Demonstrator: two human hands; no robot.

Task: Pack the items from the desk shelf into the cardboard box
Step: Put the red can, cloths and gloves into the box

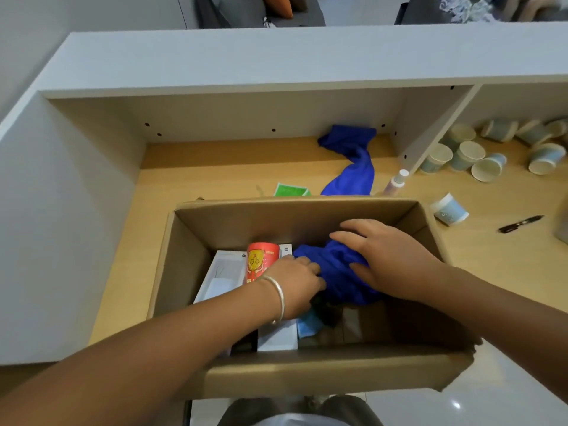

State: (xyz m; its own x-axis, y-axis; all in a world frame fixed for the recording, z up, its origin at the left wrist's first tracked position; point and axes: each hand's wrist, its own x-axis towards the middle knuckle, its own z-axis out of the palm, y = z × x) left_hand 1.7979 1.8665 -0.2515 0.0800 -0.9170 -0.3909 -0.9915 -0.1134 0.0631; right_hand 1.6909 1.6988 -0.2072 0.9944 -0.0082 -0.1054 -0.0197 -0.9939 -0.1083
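An open cardboard box [310,376] stands at the desk's near edge. Inside it lie a bunched blue cloth [338,272], a red and yellow can [261,261], white boxes [221,278] and a light blue item [309,325]. My left hand [296,285], with a silver bangle on the wrist, grips the cloth's left edge. My right hand [387,259] lies flat on top of the cloth, fingers spread. A second blue cloth [353,161] trails out of the desk shelf [215,149] behind the box.
A green packet [290,189] and a small bottle [398,179] lie just behind the box. Several paper cups [467,155] crowd the right shelf bay, with one cup [448,209] and a black pen [519,224] on the desk at right.
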